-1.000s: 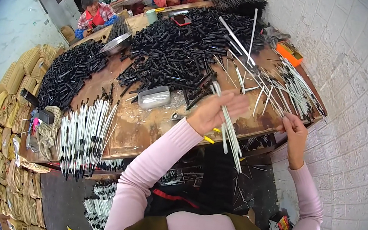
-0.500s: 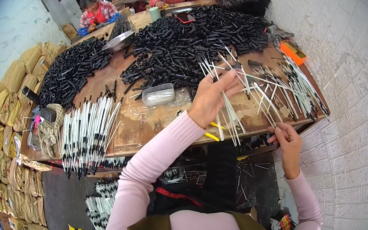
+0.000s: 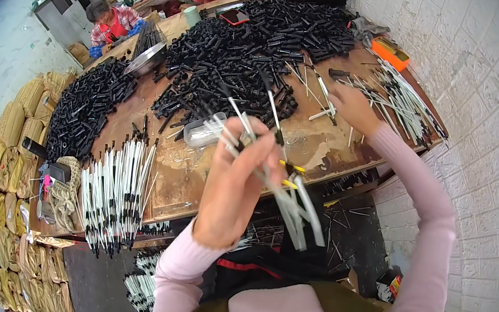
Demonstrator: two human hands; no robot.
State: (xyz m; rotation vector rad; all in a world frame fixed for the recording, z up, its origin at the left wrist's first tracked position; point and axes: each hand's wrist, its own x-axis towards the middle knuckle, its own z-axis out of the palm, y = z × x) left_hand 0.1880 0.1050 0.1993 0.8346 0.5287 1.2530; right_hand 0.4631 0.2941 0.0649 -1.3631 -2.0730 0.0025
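Raised in front of my body, my left hand [image 3: 235, 183] is closed around a loose bunch of thin white rods [image 3: 294, 212]. Motion blurs the rods, which stick out on both sides of the fist. Farther right, my right hand [image 3: 353, 109] reaches over the table, back upward, beside a few loose white rods with black parts [image 3: 325, 89]. Its fingertips are hidden, so its grip does not show. A spread pile of white rods with black ends [image 3: 404, 105] lies just right of it.
A heap of black tubular pieces [image 3: 247, 48] covers the wooden table's [image 3: 176, 187] far half. Bundled white rods [image 3: 117, 190] overhang its near left edge. A clear plastic box [image 3: 202, 132], a metal bowl [image 3: 145, 60] and an orange box [image 3: 390, 53] stand around. Two people work beyond.
My left hand has come down and nearer to me with its rods. The right hand has moved from the table's front edge up and left, over the loose rods. My view has shifted slightly.
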